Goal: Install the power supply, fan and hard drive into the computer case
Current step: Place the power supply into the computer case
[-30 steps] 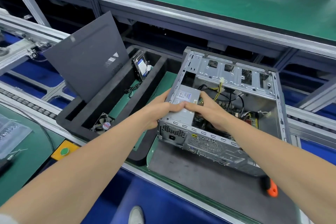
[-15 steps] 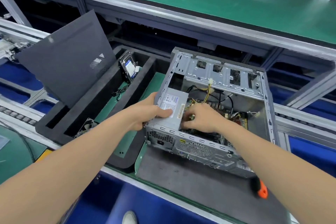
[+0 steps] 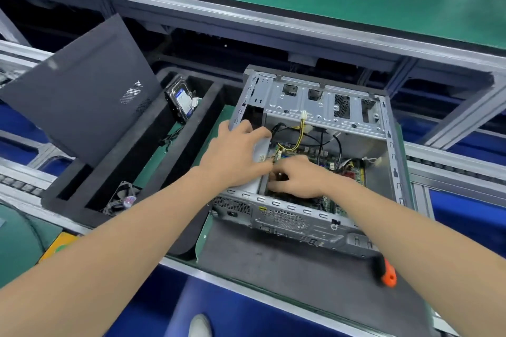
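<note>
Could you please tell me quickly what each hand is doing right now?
Left hand: open, pressing flat on the power supply.
Right hand: fingers curled inside the computer case; cannot tell whether it holds anything.

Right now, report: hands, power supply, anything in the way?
Left hand flat on power supply, down in the case, near-left corner. Right hand curled beside it among cables, grip unclear. Fan and hard drive in the foam tray, untouched.

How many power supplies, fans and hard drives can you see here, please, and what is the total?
Silver-grey metal power supply box, inside the open grey metal computer case: 1
Black square cooling fan, in the black foam tray: 1
Black hard drive with a blue-and-white label, leaning in the same tray: 1
Total: 3
</note>
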Demonstrator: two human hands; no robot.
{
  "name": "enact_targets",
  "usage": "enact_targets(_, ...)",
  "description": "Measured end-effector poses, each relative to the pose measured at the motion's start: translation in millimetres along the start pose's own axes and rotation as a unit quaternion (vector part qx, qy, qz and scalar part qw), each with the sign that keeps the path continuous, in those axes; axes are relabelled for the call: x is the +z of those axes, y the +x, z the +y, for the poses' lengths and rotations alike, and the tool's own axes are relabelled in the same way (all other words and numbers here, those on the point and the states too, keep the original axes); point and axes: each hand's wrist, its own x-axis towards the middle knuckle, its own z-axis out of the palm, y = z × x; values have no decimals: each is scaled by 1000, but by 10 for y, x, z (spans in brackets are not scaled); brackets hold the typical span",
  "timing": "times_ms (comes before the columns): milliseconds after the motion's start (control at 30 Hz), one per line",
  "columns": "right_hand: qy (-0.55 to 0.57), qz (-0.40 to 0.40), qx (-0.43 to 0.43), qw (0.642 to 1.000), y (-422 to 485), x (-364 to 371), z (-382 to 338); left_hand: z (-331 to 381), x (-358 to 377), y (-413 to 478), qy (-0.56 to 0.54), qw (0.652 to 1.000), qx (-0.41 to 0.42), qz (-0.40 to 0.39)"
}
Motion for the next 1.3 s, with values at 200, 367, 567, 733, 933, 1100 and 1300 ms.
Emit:
enact_targets(200, 78, 85, 120, 986, 223, 26, -175, -22, -23, 24, -10, 1000, 19, -11)
enact_targets(367, 149, 56, 125, 979, 436, -119, -189, -126, -115, 39, -14, 998, 37, -46)
enact_targets(567, 165, -21, 119, 979, 624, -166, -79, -158, -78, 32, -45, 997, 39, -43)
enact_targets(733, 251, 5, 84, 964, 672, -111, 32, -182, -52, 75, -56, 997, 38, -36)
enact_targets(933, 293, -65, 110, 948, 737, -218, 151, -212, -4, 110, -45, 998, 42, -24)
enact_targets(1100, 500, 26, 166, 850, 952, -294, 130, -235, -24, 71, -72, 997, 36, -21)
enact_targets(1300, 343, -221, 161, 899, 1261, -492, 34, -218, -38, 42, -183, 979, -84, 11)
